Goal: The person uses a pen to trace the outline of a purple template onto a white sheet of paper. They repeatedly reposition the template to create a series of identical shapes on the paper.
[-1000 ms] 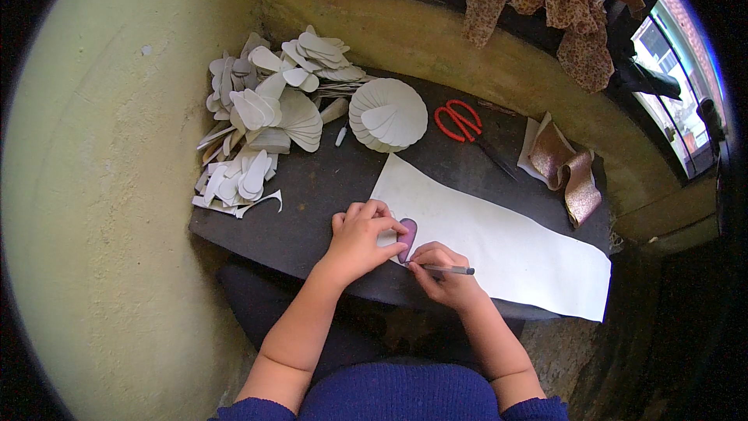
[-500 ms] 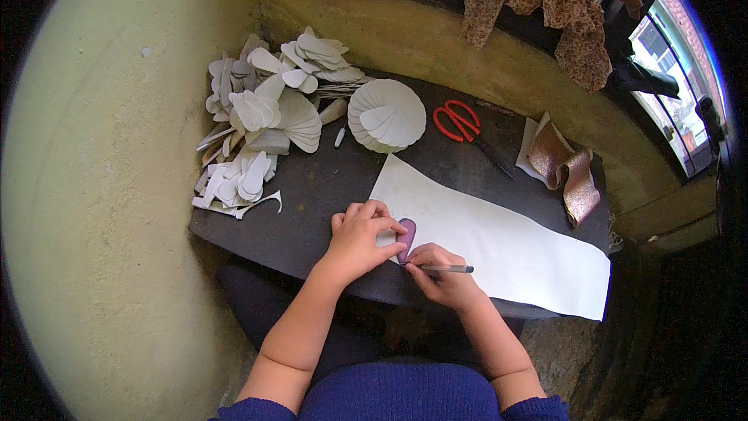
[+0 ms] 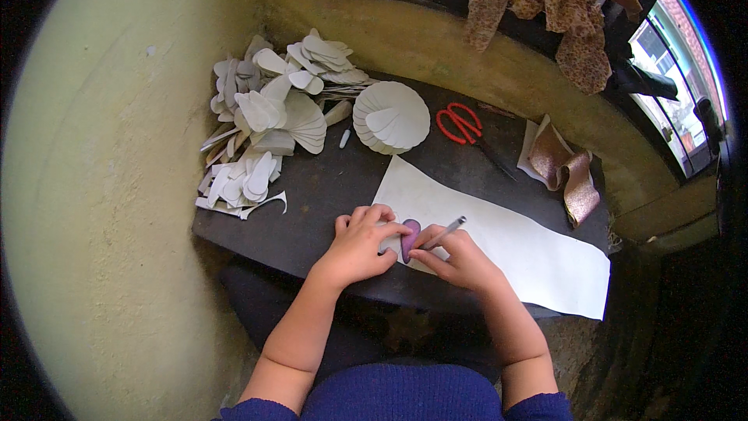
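A small purple sole-shaped template [image 3: 410, 241] lies on the near left end of a long white sheet [image 3: 514, 245]. My left hand [image 3: 361, 243] pins it down with the index fingertip at its left edge; the thumb is bent and stands apart from it. My right hand [image 3: 461, 256] is closed around a pen [image 3: 446, 231], gripped low, with its upper end leaning to the upper right. The pen's tip is by the template's right edge, mostly hidden by my fingers.
Piles of white sole-shaped cutouts [image 3: 257, 109] cover the table's left side, beside a fanned round stack [image 3: 391, 118] and a small white tube [image 3: 345, 139]. Red-handled scissors [image 3: 461, 124] lie behind the sheet. A shiny bronze strip [image 3: 576, 175] rests at right. Patterned pieces [image 3: 576, 39] hang by the window.
My right hand and pen have moved up and right, from the template's lower tip to its right side, the pen tilting more upright. My left thumb has come away from the template.
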`<state>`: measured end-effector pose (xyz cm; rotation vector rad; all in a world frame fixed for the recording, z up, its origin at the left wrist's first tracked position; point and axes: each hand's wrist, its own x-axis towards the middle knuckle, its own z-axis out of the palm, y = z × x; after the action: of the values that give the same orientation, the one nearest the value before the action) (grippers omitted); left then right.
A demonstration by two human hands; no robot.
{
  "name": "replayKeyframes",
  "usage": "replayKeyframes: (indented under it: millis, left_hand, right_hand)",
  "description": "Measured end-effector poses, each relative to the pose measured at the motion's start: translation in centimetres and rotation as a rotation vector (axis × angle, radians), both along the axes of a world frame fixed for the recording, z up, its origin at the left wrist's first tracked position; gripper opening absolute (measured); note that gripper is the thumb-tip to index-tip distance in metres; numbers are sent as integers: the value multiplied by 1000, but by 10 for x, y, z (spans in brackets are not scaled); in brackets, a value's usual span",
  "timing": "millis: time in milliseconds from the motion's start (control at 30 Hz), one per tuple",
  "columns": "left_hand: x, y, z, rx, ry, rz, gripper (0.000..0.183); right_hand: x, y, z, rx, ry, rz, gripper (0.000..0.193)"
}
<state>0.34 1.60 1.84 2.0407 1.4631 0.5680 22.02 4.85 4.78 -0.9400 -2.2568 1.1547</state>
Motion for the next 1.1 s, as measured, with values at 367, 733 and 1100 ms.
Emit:
replayKeyframes:
  millis: [367,733,1100]
  left_hand:
    - [1,3,-6,4,5,10,35]
    - [2,7,-12,20,-27,48,27]
    - [4,6,-19,75,-49,68,30]
  right_hand:
    - [-14,13,14,143,-291,204,17]
    - [-19,14,14,249,-311,252,17]
    - [-21,12,14,289,-306,255,17]
